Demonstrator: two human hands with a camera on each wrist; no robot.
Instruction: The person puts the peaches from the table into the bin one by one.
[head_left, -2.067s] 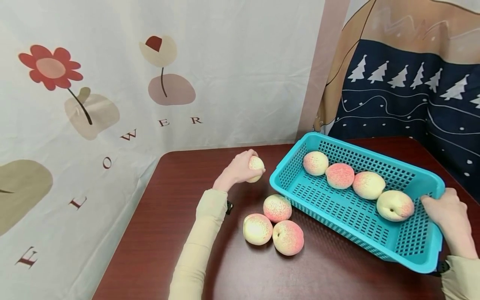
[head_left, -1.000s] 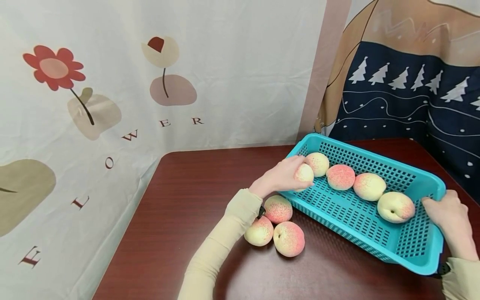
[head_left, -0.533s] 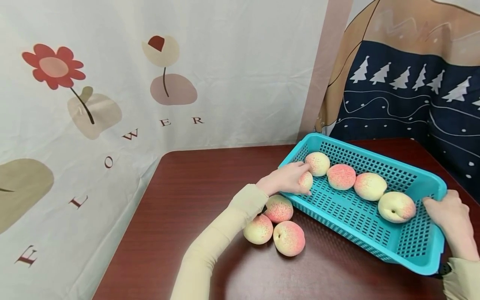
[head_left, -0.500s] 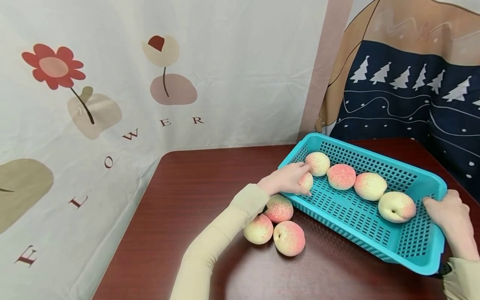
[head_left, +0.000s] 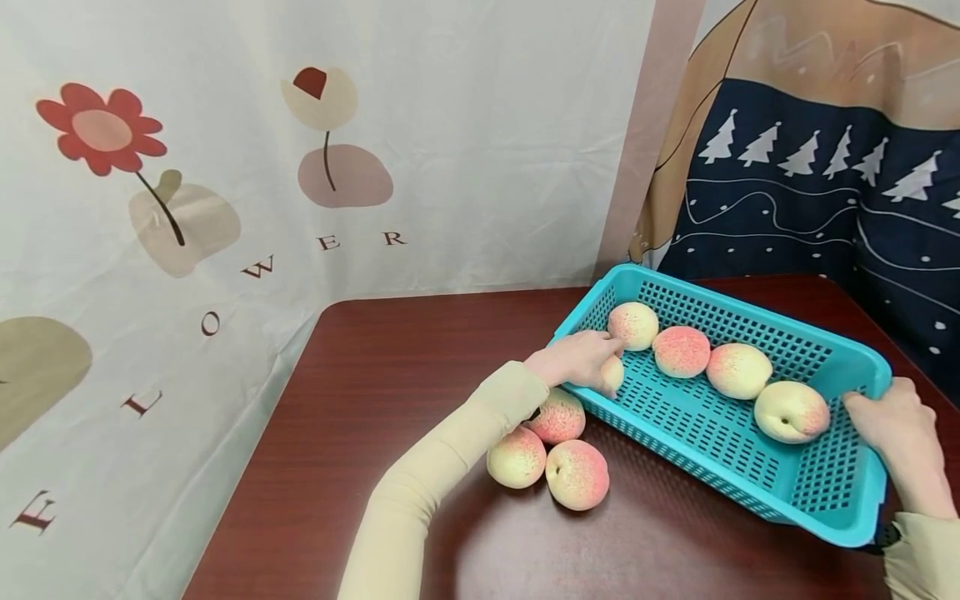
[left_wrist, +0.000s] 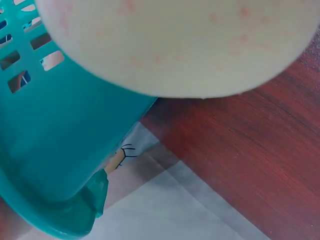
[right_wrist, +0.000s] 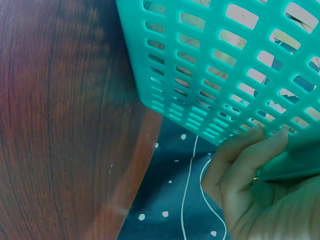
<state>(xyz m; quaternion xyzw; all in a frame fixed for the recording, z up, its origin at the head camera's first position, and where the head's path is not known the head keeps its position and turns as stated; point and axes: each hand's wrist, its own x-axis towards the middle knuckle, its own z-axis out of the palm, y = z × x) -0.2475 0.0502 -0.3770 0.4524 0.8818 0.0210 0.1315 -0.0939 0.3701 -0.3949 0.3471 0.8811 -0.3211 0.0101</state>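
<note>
At the left end of the turquoise plastic basket (head_left: 675,429), my left hand (head_left: 579,360) holds a pale pink-speckled peach (head_left: 613,375), mostly covered by the fingers. My right hand (head_left: 896,421) grips the basket's right end, and in the right wrist view its fingers (right_wrist: 255,155) curl against the perforated wall. Several peaches (head_left: 738,371) lie in a row inside the basket. Outside it, three more peaches (head_left: 577,475) sit on the table, close under my left wrist. One pale peach (left_wrist: 190,45) fills the top of the left wrist view; which one, I cannot tell.
The dark red-brown table (head_left: 390,375) backs onto a white curtain (head_left: 480,150) with flower prints. Behind the basket hangs a navy cloth (head_left: 787,208) with white trees. The basket stands tilted across the table's right side, near its edge.
My left hand has carried the peach rightward from the table over the rim into the basket's left end, then lowered slightly. The right hand and the basket have stayed in place.
</note>
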